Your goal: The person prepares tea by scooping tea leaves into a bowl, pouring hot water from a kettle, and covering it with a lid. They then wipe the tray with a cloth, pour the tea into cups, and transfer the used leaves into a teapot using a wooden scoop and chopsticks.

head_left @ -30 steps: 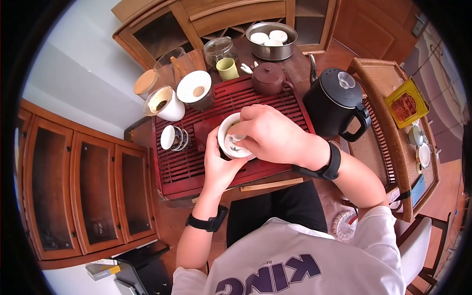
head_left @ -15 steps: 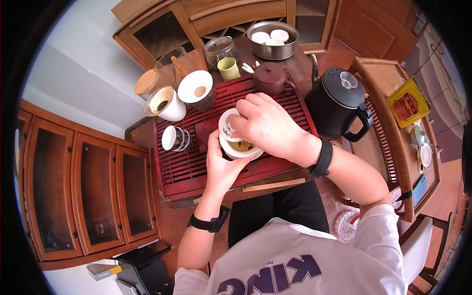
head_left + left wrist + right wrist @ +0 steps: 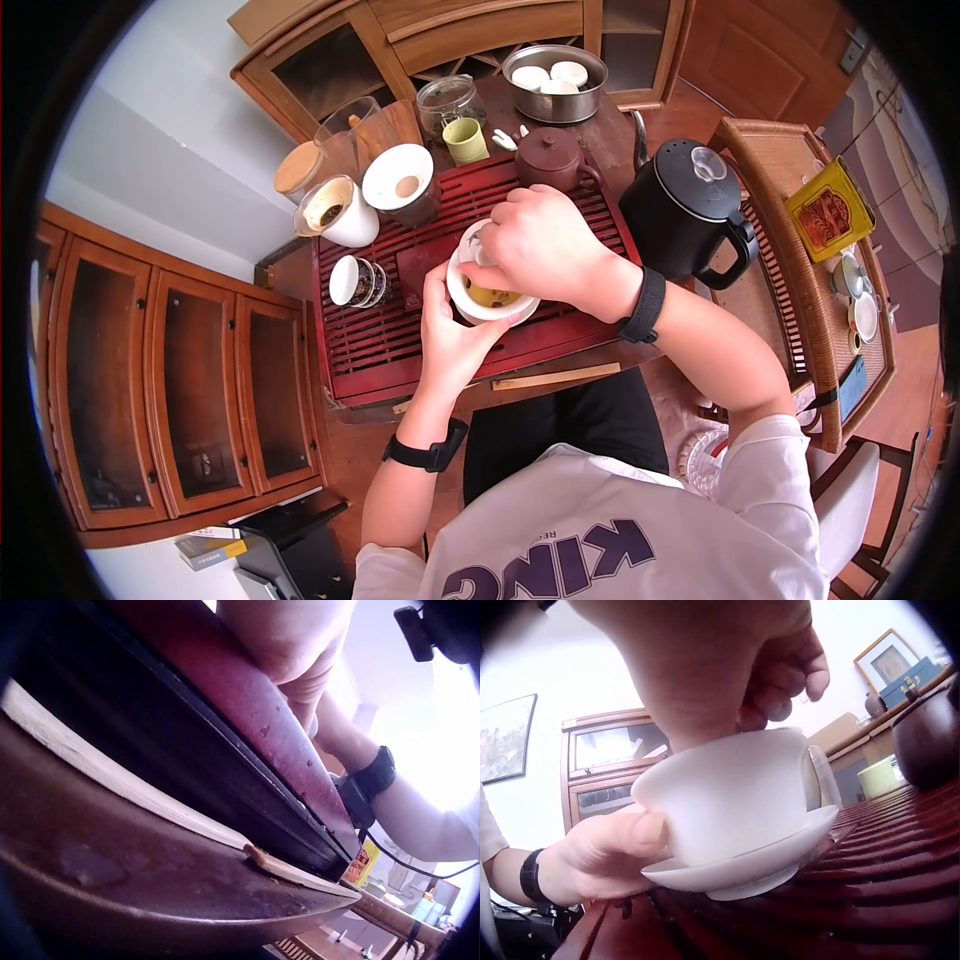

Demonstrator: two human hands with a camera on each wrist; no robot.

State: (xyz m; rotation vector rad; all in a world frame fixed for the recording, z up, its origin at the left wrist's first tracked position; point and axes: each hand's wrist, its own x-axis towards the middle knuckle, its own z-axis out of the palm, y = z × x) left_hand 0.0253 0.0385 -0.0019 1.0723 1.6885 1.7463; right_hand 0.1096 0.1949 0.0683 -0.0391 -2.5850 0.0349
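One white bowl [image 3: 497, 313] stands at the frame's centre, the left hand [image 3: 453, 338] curving half-open fingers round it, the right hand [image 3: 545, 243] pinching the tilted lid [image 3: 470, 242] between closed fingers, which perhaps should move gently, without knocking the rim.

Gaiwan [image 3: 735, 799] was wht, as were its lid [image 3: 471, 240] & saucer [image 3: 739, 870]; tea [image 3: 488, 296] inside was ylw w/ dk bits. Tea tray [image 3: 362, 352] was dk red, striped w/ slats. Teapot [image 3: 546, 162] was purplish brn, kettle [image 3: 668, 205] blk, cup [image 3: 463, 142] pale grn. Tin [image 3: 828, 212] was ylw w/ reddish-orange panel. T-shirt [image 3: 590, 500] was wht w/ dk purple lettering; trousers [image 3: 565, 425] & wristbands [image 3: 646, 308] were blk.
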